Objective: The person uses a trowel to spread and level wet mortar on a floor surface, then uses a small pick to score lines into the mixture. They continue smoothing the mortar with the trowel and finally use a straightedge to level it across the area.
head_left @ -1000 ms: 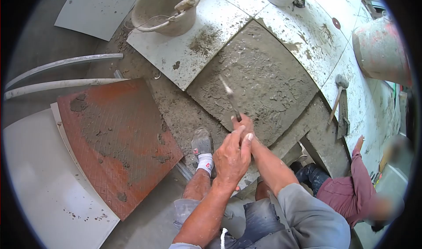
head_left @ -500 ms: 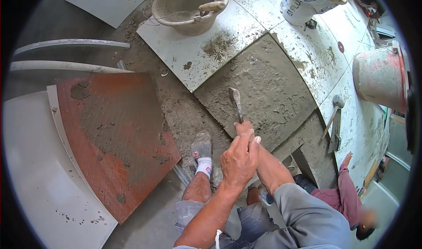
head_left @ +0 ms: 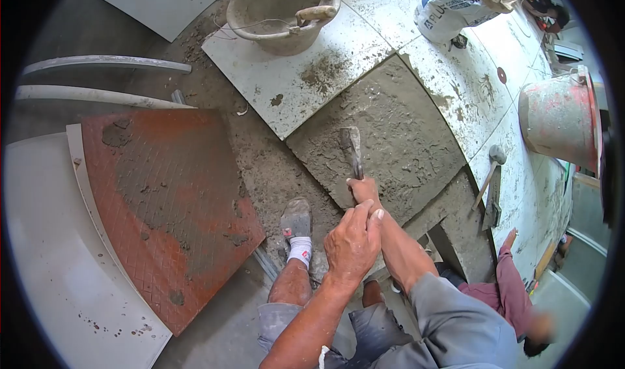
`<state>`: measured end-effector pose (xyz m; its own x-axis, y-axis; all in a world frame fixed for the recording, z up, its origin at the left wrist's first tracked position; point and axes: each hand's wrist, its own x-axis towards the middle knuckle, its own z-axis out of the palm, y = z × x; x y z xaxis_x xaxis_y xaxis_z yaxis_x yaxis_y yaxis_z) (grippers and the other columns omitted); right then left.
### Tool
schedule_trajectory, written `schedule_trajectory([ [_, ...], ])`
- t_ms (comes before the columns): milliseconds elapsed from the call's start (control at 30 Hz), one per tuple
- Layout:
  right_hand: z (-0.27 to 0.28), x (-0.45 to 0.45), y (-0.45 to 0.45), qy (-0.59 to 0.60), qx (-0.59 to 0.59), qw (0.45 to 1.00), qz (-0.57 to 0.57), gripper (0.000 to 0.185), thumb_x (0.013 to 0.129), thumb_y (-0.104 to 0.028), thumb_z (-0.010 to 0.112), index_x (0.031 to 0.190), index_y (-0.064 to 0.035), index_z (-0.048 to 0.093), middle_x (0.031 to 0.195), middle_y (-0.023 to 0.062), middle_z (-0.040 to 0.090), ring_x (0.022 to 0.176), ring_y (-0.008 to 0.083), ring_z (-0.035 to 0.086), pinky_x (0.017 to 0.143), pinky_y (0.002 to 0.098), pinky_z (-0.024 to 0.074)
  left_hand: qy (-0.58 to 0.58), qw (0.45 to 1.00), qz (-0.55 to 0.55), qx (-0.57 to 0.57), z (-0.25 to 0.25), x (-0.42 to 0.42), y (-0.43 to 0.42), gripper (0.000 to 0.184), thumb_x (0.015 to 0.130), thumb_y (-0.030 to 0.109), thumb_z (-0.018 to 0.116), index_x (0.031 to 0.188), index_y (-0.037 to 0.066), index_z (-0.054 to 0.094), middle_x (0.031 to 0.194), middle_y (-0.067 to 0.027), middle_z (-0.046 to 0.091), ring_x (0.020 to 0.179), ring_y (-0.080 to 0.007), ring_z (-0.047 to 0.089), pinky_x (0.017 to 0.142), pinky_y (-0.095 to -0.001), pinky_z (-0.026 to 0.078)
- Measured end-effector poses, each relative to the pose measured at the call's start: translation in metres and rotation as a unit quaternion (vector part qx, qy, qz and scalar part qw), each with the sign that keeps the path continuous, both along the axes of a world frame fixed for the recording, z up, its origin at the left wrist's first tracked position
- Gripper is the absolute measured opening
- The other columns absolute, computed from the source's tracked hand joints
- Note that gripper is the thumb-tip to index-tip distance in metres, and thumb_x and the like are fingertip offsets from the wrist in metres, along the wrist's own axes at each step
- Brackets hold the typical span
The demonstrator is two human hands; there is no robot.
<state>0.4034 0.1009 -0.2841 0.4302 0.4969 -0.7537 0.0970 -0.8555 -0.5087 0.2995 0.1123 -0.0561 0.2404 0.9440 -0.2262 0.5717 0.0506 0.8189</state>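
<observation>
My right hand (head_left: 364, 192) is closed round the handle of a narrow, mortar-smeared trowel (head_left: 352, 149). Its squared blade points away from me over a bed of wet grey mortar (head_left: 407, 118). The mortar is rough and ridged, in a square gap beside white floor tiles (head_left: 306, 85). My left hand (head_left: 352, 242) lies against my right wrist, fingers curled and thumb close to them. Whether those fingertips hold anything small is hidden.
A mortar bucket (head_left: 286, 40) with a tool handle stands on tile. A reddish tile (head_left: 195, 219) smeared with mortar leans left. Right are a mallet (head_left: 497, 155), red-stained bucket (head_left: 556, 115), cement bag (head_left: 459, 11), and another person's sleeve (head_left: 511, 281).
The trowel has turned, showing more of its blade's flat face. My right hand has moved slightly, and my left hand stays at the right wrist. The view has shifted a little.
</observation>
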Motion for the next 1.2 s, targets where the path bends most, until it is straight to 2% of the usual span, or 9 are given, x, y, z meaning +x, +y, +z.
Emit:
schedule_trajectory([
  [200,0.048,-0.001,0.001,-0.063,0.189,0.978,-0.066,0.034,0.077,-0.032,0.062,0.072,0.0014,0.060,0.063,0.0170,0.059,0.056,0.0254,0.054,0.060,0.0391,0.0442,0.003,1.000,0.017,-0.017,0.003,-0.006,0.003,0.022,0.084,0.016,0.061,0.102,0.003,0.061,0.083,-0.0144,0.063,0.070,-0.0299,0.062,0.062,-0.0378,0.048],
  [367,-0.035,0.002,0.000,-0.206,0.097,0.970,0.082,0.031,0.075,-0.028,0.064,0.070,0.0023,0.060,0.061,0.0159,0.060,0.055,0.0265,0.056,0.057,0.0392,0.0442,0.005,1.000,-0.004,0.003,0.003,-0.001,-0.001,0.022,0.084,0.016,0.061,0.101,0.004,0.061,0.081,-0.0141,0.063,0.068,-0.0292,0.062,0.061,-0.0371,0.048],
  [500,0.030,0.003,0.013,0.060,-0.010,0.996,-0.067,0.029,0.075,-0.028,0.065,0.069,-0.0002,0.061,0.058,0.0091,0.058,0.053,0.0183,0.054,0.053,0.0350,0.0422,-0.002,1.000,0.000,0.008,0.003,-0.004,0.000,0.021,0.083,0.016,0.061,0.101,0.004,0.061,0.081,-0.0143,0.063,0.068,-0.0295,0.062,0.060,-0.0374,0.048],
  [600,0.055,-0.001,0.021,0.012,0.185,0.973,-0.140,0.030,0.078,-0.030,0.064,0.067,-0.0018,0.060,0.053,0.0023,0.049,0.050,0.0117,0.045,0.049,0.0320,0.0388,0.014,1.000,0.013,-0.016,0.004,-0.009,0.006,0.021,0.083,0.016,0.061,0.101,0.004,0.061,0.081,-0.0145,0.063,0.070,-0.0305,0.062,0.062,-0.0381,0.048],
  [767,-0.001,-0.004,0.040,-0.150,0.176,0.968,-0.100,0.032,0.081,-0.027,0.059,0.063,-0.0016,0.057,0.051,0.0044,0.050,0.046,0.0164,0.050,0.046,0.0324,0.0393,0.016,1.000,0.001,0.011,0.002,-0.006,0.001,0.022,0.083,0.016,0.061,0.101,0.004,0.061,0.079,-0.0137,0.062,0.068,-0.0295,0.061,0.060,-0.0377,0.048],
  [833,0.016,0.008,0.055,0.127,-0.010,0.985,-0.113,0.033,0.081,-0.027,0.059,0.061,-0.0010,0.057,0.049,0.0064,0.050,0.043,0.0198,0.052,0.044,0.0330,0.0396,0.014,1.000,0.000,0.018,0.002,-0.006,0.001,0.022,0.083,0.016,0.061,0.101,0.004,0.061,0.079,-0.0136,0.062,0.067,-0.0295,0.061,0.060,-0.0378,0.048],
  [900,0.040,0.013,0.054,0.133,0.003,0.985,-0.113,0.033,0.079,-0.028,0.061,0.061,-0.0004,0.057,0.047,0.0050,0.048,0.042,0.0181,0.050,0.043,0.0334,0.0394,0.007,1.000,0.006,0.019,0.003,-0.008,0.003,0.022,0.083,0.016,0.061,0.101,0.004,0.061,0.079,-0.0134,0.062,0.067,-0.0295,0.061,0.060,-0.0379,0.048],
  [1100,0.007,0.002,0.048,-0.025,0.287,0.948,-0.136,0.033,0.079,-0.029,0.063,0.063,-0.0010,0.057,0.052,0.0027,0.050,0.049,0.0126,0.047,0.047,0.0336,0.0382,0.025,1.000,0.014,-0.012,0.006,-0.015,0.014,0.022,0.083,0.017,0.061,0.102,0.005,0.061,0.081,-0.0138,0.062,0.070,-0.0311,0.062,0.061,-0.0391,0.048],
  [1200,-0.025,-0.001,0.059,-0.056,0.103,0.992,-0.056,0.032,0.078,-0.028,0.061,0.068,0.0022,0.060,0.057,0.0131,0.057,0.055,0.0210,0.059,0.053,0.0370,0.0439,0.013,1.000,0.011,0.000,0.007,-0.008,0.009,0.023,0.083,0.017,0.061,0.102,0.005,0.061,0.081,-0.0137,0.063,0.070,-0.0310,0.062,0.061,-0.0390,0.048],
])
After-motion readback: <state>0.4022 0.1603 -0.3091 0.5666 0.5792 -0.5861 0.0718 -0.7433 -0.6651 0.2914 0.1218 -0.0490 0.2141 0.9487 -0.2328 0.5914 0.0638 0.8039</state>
